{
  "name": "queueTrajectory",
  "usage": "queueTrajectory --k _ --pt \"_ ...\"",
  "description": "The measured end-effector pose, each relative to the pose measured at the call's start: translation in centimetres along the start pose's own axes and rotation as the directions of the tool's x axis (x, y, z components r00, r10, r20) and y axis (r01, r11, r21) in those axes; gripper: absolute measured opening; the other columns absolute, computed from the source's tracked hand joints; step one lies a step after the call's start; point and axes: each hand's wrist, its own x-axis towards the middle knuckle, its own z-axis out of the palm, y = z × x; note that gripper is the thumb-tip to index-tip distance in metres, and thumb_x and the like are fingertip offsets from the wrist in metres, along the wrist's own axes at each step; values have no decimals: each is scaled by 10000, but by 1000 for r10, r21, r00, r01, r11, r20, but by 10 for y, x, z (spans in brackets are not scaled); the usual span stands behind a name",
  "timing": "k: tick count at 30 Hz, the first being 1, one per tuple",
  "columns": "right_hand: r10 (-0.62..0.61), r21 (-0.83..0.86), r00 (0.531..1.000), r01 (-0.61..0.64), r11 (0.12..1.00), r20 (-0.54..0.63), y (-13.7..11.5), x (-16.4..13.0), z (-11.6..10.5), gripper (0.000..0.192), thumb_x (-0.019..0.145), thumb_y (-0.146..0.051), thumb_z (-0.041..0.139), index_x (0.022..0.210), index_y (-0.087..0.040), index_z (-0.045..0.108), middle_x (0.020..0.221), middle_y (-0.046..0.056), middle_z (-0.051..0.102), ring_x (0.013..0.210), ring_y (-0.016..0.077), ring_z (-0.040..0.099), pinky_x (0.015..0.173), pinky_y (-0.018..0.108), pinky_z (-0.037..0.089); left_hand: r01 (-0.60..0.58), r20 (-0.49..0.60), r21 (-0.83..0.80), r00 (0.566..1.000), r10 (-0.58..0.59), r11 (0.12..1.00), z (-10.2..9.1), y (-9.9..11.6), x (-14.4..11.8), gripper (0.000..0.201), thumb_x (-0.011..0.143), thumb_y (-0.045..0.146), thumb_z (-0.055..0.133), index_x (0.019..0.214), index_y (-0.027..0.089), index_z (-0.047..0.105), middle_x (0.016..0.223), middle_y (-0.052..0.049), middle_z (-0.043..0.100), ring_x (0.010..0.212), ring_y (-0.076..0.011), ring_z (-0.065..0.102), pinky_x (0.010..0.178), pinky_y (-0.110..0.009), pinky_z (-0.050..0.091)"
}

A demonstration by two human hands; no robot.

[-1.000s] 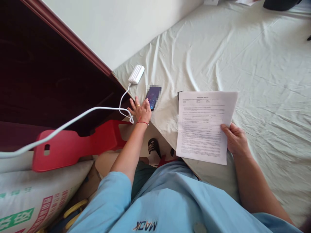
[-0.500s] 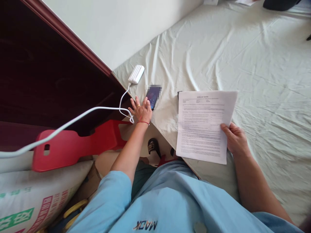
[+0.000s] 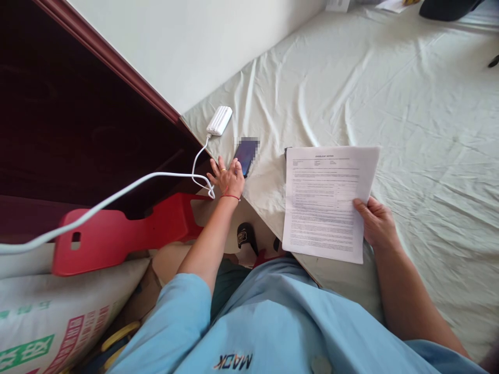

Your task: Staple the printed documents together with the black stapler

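Note:
My left hand (image 3: 229, 177) rests at the table's edge with fingers spread, its thumb at the lower left of a dark smartphone (image 3: 245, 155). The phone lies flat on the cloth with its screen up, partly blurred out. My right hand (image 3: 377, 222) pinches the right edge of a printed paper sheaf (image 3: 325, 205), thumb on top and fingers underneath. The sheaf's text faces me, and a dark corner of something shows beneath its upper left. Beyond the phone is a white power bank (image 3: 219, 120) with a white cable (image 3: 199, 165) plugged into it.
A pale wrinkled cloth (image 3: 424, 119) covers the table. A red plastic chair (image 3: 93, 241) and a printed white sack (image 3: 58, 306) are on the left. The thick white cable crosses in front of the chair. A dark object (image 3: 446, 8) lies at the far right.
The phone's screen has gone dimmer, and the lit marks on it no longer show. Both hands and the paper sheaf stay almost still; the view has shifted slightly.

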Motion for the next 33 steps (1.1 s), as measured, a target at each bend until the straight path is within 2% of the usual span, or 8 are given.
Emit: queueTrajectory --k 6,9,13,17,19,21,24,33 --pt "-12 -64 1000 13 998 15 -2 -1 2 364 842 -540 842 1106 -294 789 1026 39 837 993 310 805 780 443 695 -119 -97 -201 990 101 972 -16 18 -33 547 1105 397 337 1515 124 577 1713 -207 397 1651 -300 254 1357 -502 194" --pt "-4 -49 1000 5 999 10 -1 -1 1 375 826 -542 852 1103 -297 788 1027 41 838 992 313 806 780 446 695 -159 -67 -502 987 145 850 -21 31 -75 568 1114 511 272 1403 157 609 1566 -214 535 1471 -272 516 1224 -430 430" --pt "9 18 1000 -9 1000 7 0 0 1 357 818 -508 865 1101 -301 796 1026 44 839 979 312 810 806 456 693 91 237 -877 936 259 471 -24 48 -137 643 1027 745 392 1276 201 624 1342 -155 674 1174 -251 680 890 -352 585" --pt "8 45 1000 -9 999 27 0 0 4 341 795 -489 881 1065 -295 801 992 44 838 940 303 815 816 460 689 484 502 -862 768 397 155 -29 65 -172 643 911 712 687 1318 218 634 1279 -108 753 1228 -279 696 1062 -412 534" --pt "-1 34 999 0 999 35 0 -1 7 361 779 -505 884 1049 -280 802 973 55 837 929 306 815 814 467 687 603 568 -794 695 442 73 -33 68 -175 662 834 618 823 1325 204 660 1293 -115 766 1279 -317 687 1126 -462 503" --pt "-3 23 999 2 1000 43 0 -1 8 383 772 -523 882 1046 -268 801 958 63 837 930 314 815 808 471 687 668 620 -741 644 448 67 -35 66 -173 651 768 518 903 1291 187 702 1286 -126 780 1306 -348 681 1156 -495 485" --pt "-2 14 999 1 1000 53 1 -2 9 395 792 -529 870 1076 -265 797 951 62 837 945 317 814 798 459 686 681 652 -723 618 439 114 -36 61 -171 571 752 477 918 1210 171 765 1271 -133 795 1316 -371 681 1172 -517 479" --pt "-43 -35 995 46 998 94 3 -5 10 369 868 -547 821 1127 -285 796 974 46 831 938 292 804 782 430 673 562 611 -790 686 395 246 -17 58 -186 713 779 773 787 1074 124 823 1099 -152 833 1214 -368 736 1103 -508 561"
